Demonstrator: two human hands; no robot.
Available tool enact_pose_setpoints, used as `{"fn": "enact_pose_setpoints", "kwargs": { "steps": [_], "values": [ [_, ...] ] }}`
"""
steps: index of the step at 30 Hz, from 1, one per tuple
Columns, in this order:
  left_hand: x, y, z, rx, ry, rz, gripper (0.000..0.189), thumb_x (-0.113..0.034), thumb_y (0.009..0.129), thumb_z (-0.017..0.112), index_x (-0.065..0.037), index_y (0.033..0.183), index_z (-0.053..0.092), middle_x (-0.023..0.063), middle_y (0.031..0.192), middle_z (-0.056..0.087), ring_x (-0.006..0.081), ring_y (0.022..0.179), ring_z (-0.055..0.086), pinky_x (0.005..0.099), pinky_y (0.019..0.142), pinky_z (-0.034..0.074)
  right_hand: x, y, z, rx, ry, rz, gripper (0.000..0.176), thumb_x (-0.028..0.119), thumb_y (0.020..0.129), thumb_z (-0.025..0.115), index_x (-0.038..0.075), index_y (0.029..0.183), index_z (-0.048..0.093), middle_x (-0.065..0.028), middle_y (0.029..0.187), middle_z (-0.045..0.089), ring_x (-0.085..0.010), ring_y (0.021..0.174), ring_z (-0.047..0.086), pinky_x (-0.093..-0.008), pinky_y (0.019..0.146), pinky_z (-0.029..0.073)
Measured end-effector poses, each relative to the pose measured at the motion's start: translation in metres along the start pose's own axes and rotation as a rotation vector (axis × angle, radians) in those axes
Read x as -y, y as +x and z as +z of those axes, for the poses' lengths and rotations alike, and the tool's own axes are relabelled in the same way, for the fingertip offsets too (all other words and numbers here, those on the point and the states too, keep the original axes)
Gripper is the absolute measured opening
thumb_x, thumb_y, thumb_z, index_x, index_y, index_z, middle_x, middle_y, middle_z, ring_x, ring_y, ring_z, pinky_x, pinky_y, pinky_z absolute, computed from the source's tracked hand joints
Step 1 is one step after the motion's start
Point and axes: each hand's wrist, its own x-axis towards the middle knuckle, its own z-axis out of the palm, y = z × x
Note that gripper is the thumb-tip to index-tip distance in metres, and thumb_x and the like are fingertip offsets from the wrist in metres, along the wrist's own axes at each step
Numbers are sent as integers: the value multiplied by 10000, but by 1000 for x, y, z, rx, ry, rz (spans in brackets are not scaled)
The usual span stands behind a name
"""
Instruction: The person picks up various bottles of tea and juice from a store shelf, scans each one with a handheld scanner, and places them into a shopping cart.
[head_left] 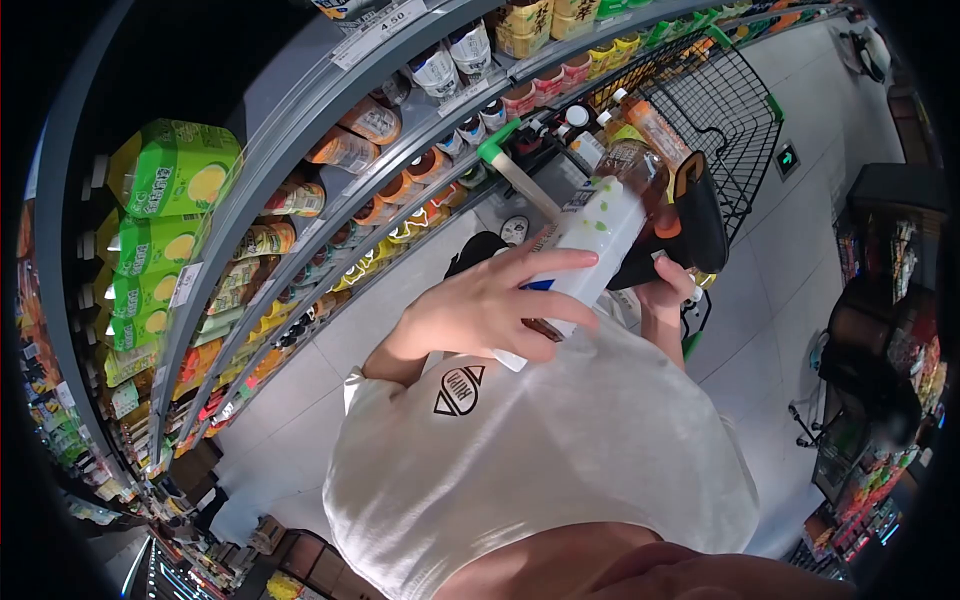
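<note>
My left hand (490, 305) is wrapped round a white item (605, 220) with green leaf prints, held at a slant in front of my chest. Brown shows at its lower end, and a clear brown bottle part (640, 165) is at its upper end; whether they are one piece I cannot tell. My right hand (668, 290) is curled beside a black bag (700, 215), and what its fingers hold is hidden. Behind these, bottles with white caps, one orange (655, 130), stand at the near side of a shopping cart (745, 85).
Curved shelves (270, 140) with cups, bottles and green lemon-print packs (180, 170) rise on the left. Pale floor tiles (755, 340) run beside the cart, with a green arrow sign (788, 160) on them. Dark display stands (870, 320) with goods line the right.
</note>
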Motion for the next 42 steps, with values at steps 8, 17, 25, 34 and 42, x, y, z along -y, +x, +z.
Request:
{"fn": "enact_pose_setpoints", "kwargs": {
  "steps": [8, 17, 25, 34, 42],
  "values": [
    [31, -13, 22, -612, -452, 108, 247, -4, 510, 744, -159, 561, 559, 114, 1030, 504, 433, 1106, 362, 532, 913, 301, 7, 5, 1, -36, -97, -194, 476, 169, 578, 613, 21, 984, 414, -100, 865, 480, -225, 732, 544, -308, 650, 461],
    [37, -26, 30, -1044, -1560, -33, 240, 5, 660, 532, -187, 749, 419, 57, 1307, 284, 395, 1232, 180, 682, 903, 200, 3, 20, -3, 19, -98, -193, 455, 106, 602, 589, 49, 1011, 398, -142, 1055, 460, -264, 925, 509, -373, 830, 413],
    [39, -27, 26, -985, -1208, 15, 207, -29, 638, 617, -152, 702, 463, 102, 1206, 356, 398, 1207, 234, 637, 905, 248, 13, 22, 17, 1, -254, -200, 434, 7, 621, 574, 11, 1026, 418, -178, 1196, 381, -317, 1126, 378, -433, 856, 384],
    [41, -39, 13, -749, -66, -200, 271, -3, 473, 751, -178, 553, 560, 99, 1048, 379, 422, 1131, 314, 516, 911, 298, 62, -8, 46, 500, -878, 209, 460, 72, 557, 704, -22, 969, 524, -119, 827, 601, -208, 704, 583, -290, 687, 440],
    [37, -45, 13, -681, 32, -144, 326, -4, 461, 760, -212, 516, 516, 54, 965, 371, 400, 1100, 339, 488, 888, 335, 56, -3, 56, 537, -936, 113, 425, 65, 576, 690, -3, 965, 531, -129, 846, 585, -252, 729, 577, -303, 683, 441]
  ]
}}
